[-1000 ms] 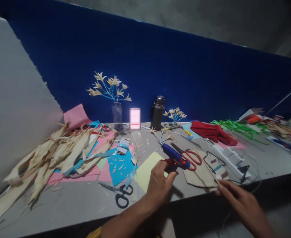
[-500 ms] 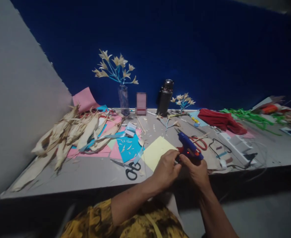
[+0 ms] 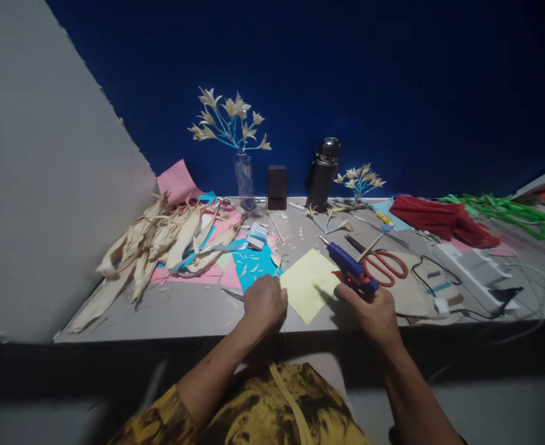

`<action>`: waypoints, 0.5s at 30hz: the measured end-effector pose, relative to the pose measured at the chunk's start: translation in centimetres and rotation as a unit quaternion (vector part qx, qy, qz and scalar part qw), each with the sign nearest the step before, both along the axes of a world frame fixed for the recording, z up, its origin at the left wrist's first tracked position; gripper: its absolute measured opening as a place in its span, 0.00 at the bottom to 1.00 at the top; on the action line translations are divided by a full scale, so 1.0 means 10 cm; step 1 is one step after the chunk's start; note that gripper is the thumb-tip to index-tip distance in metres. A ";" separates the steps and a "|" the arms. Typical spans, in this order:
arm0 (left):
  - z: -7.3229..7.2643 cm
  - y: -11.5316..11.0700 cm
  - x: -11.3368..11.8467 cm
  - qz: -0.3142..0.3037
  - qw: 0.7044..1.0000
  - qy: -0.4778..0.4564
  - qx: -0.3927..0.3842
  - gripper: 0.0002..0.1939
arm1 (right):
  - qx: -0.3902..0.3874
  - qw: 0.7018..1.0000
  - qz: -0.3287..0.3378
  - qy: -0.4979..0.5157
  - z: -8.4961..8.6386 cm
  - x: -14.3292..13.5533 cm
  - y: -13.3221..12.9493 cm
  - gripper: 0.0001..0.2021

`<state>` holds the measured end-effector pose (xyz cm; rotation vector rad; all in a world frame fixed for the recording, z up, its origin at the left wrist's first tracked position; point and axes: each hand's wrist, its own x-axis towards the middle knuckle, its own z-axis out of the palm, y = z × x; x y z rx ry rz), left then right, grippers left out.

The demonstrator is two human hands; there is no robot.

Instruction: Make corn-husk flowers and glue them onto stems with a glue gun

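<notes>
My right hand (image 3: pixel 375 315) is wrapped round the handle of a blue glue gun (image 3: pixel 352 267). A small red light glows on the gun, and its nozzle points up and left above the table. My left hand (image 3: pixel 265 303) is closed in a fist at the table's front edge, left of a pale yellow paper square (image 3: pixel 310 285). Whatever its fingers hold, if anything, is hidden. From under this hand a blade of the scissors (image 3: pixel 232 293) sticks out, its handles covered. Red-handled scissors (image 3: pixel 386 267) lie just right of the glue gun.
Dried husks (image 3: pixel 146 238) are heaped on the left beside blue paper (image 3: pixel 256 267) with cut petals. Behind stand a clear vase (image 3: pixel 244 182) of husk flowers and a dark flask (image 3: pixel 322 179). Rightward lie red cloth (image 3: pixel 442 219), a white power strip (image 3: pixel 469 272) with cords, and green strips (image 3: pixel 508 210).
My hands, close together before, have moved apart. The left went left over the black scissors' handles. The right still holds the glue gun, its nozzle turned further left. The camera view has shifted slightly.
</notes>
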<state>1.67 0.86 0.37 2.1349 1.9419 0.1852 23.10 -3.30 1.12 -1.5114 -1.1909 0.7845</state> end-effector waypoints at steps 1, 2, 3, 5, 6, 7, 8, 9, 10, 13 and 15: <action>-0.01 0.01 0.00 0.012 1.000 -0.010 -0.006 0.12 | 0.005 1.000 0.014 -0.004 0.01 -0.01 0.00 0.22; -0.01 0.03 -0.01 0.025 0.999 -0.025 -0.012 0.11 | 0.007 1.000 0.023 -0.008 0.01 -0.01 -0.01 0.22; 0.00 0.05 -0.03 0.038 0.998 -0.049 -0.015 0.10 | 0.005 1.000 0.029 -0.009 0.00 -0.01 -0.01 0.22; 0.04 0.08 -0.08 0.057 0.991 -0.118 -0.001 0.09 | -0.004 0.999 0.036 -0.004 -0.03 0.01 -0.01 0.23; 0.07 0.09 -0.11 0.062 0.985 -0.159 0.015 0.09 | -0.006 0.999 0.040 0.000 -0.04 0.02 -0.01 0.23; 0.10 0.10 -0.13 0.063 0.977 -0.199 0.034 0.09 | -0.007 0.999 0.045 0.004 -0.05 0.02 0.00 0.23; 0.13 0.10 -0.14 0.061 0.969 -0.232 0.052 0.10 | -0.005 0.999 0.053 0.006 -0.06 0.02 0.01 0.23; 0.15 0.10 -0.14 0.056 0.962 -0.258 0.067 0.10 | 0.001 0.998 0.062 0.006 -0.06 0.02 0.02 0.22; 0.18 0.09 -0.14 0.047 0.957 -0.277 0.079 0.10 | 0.011 0.997 0.074 0.000 -0.05 0.01 0.03 0.21; 0.24 0.06 -0.10 0.022 0.946 -0.307 0.102 0.10 | 0.052 0.991 0.117 -0.050 -0.02 -0.02 0.07 0.17; 0.27 0.05 -0.08 0.012 0.942 -0.313 0.116 0.11 | 0.073 0.985 0.128 -0.085 0.00 -0.05 0.10 0.14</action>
